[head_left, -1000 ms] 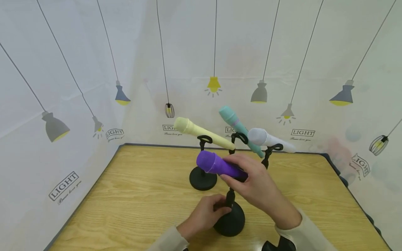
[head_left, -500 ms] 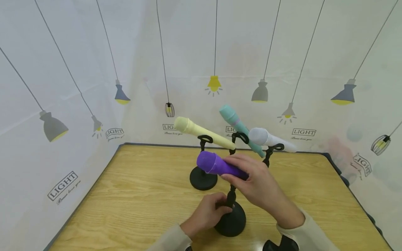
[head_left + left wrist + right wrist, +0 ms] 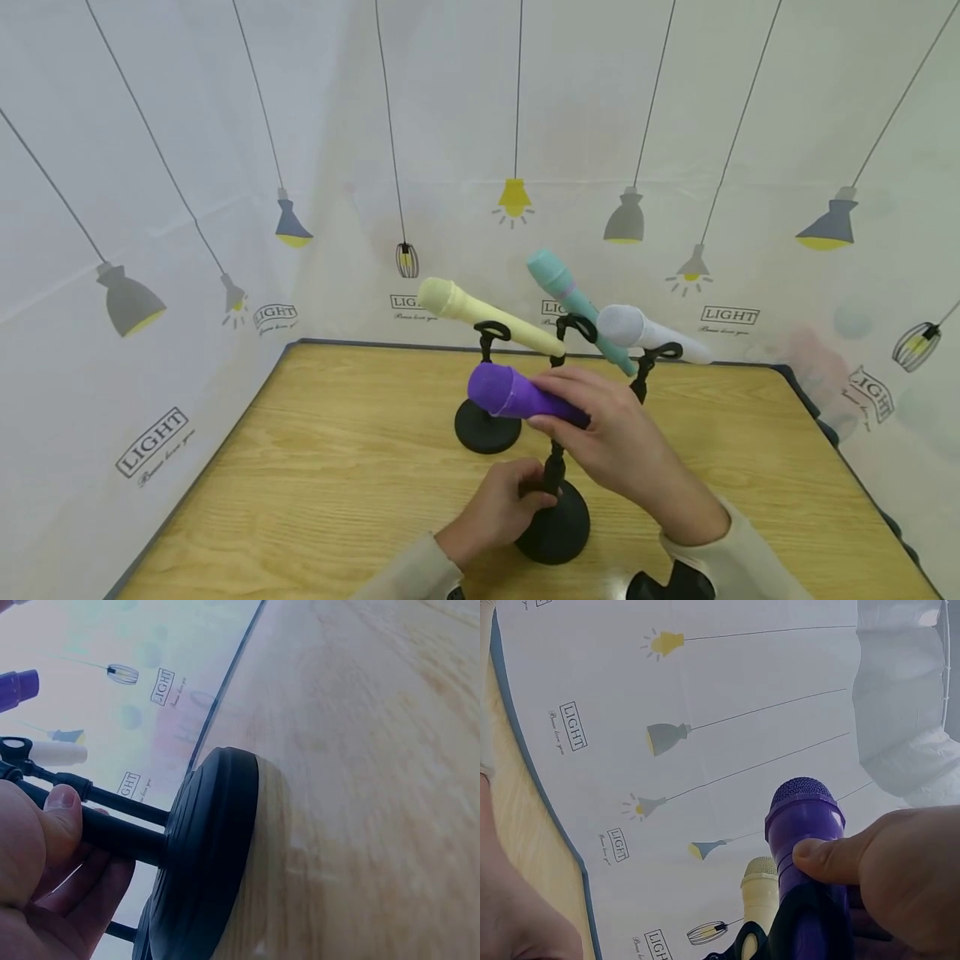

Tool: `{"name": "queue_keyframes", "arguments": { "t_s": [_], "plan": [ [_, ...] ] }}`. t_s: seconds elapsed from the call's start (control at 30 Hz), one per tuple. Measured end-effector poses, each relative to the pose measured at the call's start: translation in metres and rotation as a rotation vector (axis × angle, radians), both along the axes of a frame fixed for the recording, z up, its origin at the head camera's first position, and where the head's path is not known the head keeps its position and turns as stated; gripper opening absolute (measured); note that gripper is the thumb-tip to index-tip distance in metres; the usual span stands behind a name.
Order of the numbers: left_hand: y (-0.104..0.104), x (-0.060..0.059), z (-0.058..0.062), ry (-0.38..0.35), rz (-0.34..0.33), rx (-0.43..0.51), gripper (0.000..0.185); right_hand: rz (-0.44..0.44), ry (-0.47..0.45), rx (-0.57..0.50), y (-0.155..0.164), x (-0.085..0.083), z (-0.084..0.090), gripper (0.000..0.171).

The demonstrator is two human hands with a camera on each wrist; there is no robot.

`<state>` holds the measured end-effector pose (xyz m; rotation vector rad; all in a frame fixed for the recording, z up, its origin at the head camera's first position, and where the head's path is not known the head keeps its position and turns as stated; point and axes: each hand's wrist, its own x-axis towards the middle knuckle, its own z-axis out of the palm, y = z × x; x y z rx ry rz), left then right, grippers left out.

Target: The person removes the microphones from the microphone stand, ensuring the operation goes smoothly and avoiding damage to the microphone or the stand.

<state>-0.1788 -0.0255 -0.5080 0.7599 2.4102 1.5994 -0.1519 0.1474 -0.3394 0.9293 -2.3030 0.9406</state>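
My right hand grips a purple microphone, its mesh head pointing left. In the right wrist view the thumb presses along the purple microphone, and a black clip overlaps its lower body. Below, my left hand pinches the stem of the nearest black microphone stand just above its round base. The left wrist view shows thumb and fingers around that stem, with the base on the table. The top of this stand is hidden behind my right hand in the head view.
Behind are yellow, teal and white microphones, tilted in black stands. One stand's round base shows left of the purple microphone. Printed fabric walls border the wooden table at the back and sides.
Very little differs: the purple microphone has shifted slightly left against the stands behind it. Both hands keep their grips, and the head view has moved slightly.
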Motion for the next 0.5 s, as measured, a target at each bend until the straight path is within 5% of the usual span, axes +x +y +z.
{"name": "queue_keyframes", "arguments": {
  "t_s": [0.5],
  "plan": [
    [0.0007,-0.0003,0.0020,-0.006,0.012,-0.020,0.010,0.006,0.009,-0.003,-0.0067,-0.0019,0.0088,0.040]
  ]
}}
